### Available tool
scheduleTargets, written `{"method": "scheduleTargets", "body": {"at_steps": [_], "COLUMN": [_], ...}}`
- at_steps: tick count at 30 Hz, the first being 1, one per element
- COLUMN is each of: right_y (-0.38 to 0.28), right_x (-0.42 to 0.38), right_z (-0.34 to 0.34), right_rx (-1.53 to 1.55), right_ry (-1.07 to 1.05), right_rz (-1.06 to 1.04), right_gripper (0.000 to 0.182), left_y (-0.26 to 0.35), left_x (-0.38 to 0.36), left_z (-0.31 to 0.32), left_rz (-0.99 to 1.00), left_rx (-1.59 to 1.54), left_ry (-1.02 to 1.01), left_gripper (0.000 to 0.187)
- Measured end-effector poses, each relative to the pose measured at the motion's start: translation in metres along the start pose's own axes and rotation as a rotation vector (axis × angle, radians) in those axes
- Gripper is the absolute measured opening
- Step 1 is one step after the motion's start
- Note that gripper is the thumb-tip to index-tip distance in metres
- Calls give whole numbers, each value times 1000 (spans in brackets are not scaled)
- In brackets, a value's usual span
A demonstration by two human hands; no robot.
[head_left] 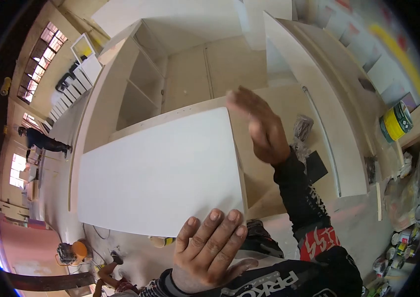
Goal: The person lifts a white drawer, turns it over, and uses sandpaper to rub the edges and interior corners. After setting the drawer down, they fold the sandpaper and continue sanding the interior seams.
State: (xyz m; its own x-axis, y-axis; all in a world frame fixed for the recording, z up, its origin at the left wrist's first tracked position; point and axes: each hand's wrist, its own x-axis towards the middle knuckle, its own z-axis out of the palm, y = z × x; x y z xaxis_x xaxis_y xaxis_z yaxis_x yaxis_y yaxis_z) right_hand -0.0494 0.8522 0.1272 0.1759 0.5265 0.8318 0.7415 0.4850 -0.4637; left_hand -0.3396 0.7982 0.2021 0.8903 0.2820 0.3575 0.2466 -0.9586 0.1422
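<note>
I see a big white panel (158, 171) lying flat across the middle of the view, on top of a pale wooden cabinet (120, 99). Its long axis runs from the lower left up toward the upper right, away from me.

My left hand (209, 250) is at the panel's near edge. The fingers (215, 222) are spread and laid flat over that edge, fingertips on the white face, palm hanging off below it. That grip is apart, pressing and not clamped on anything.

My right hand (259, 126) is further out, at the panel's far right corner, in a black sleeve (301, 198). It is blurred; the fingers look straight and apart, held edge-on just beside the right edge. I cannot tell whether it touches the panel or sits just clear of it. It holds nothing.

So the panel lies up and to the left of both hands: the left hand is on the near short edge, the right beside the long right side. The left is the nearer one, and the only sure contact.

A yellow-green tin (395, 121) stands well off to the right, and another person (44, 140) stands far off at the left.
</note>
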Motion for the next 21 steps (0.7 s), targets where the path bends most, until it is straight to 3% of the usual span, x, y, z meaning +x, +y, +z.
{"method": "scheduleTargets", "body": {"at_steps": [4,6,8,10,14,17,21], "right_y": [-3,-11,-12,-6,-10,-17,-5], "right_x": [8,11,13,16,35,46,39], "right_z": [-4,-2,0,1,-3,-9,-7], "right_rx": [139,219,263,307,250,168,168], "right_ry": [42,-55,-97,-104,-116,-266,-265], "right_rz": [88,-87,-93,63,112,262,195], "right_gripper": [43,42,39,34,25,26,39], "left_y": [-1,0,0,-1,-2,-7,-21], "left_x": [0,0,0,0,3,2,-9], "left_z": [4,7,8,9,9,8,-2], "left_rz": [-20,-48,-69,-46,-54,-61,-136], "left_rx": [-34,-46,-47,-53,-84,-91,-96], "left_ry": [39,79,118,121,170,202,206], "left_gripper": [68,64,60,55,47,44,48]}}
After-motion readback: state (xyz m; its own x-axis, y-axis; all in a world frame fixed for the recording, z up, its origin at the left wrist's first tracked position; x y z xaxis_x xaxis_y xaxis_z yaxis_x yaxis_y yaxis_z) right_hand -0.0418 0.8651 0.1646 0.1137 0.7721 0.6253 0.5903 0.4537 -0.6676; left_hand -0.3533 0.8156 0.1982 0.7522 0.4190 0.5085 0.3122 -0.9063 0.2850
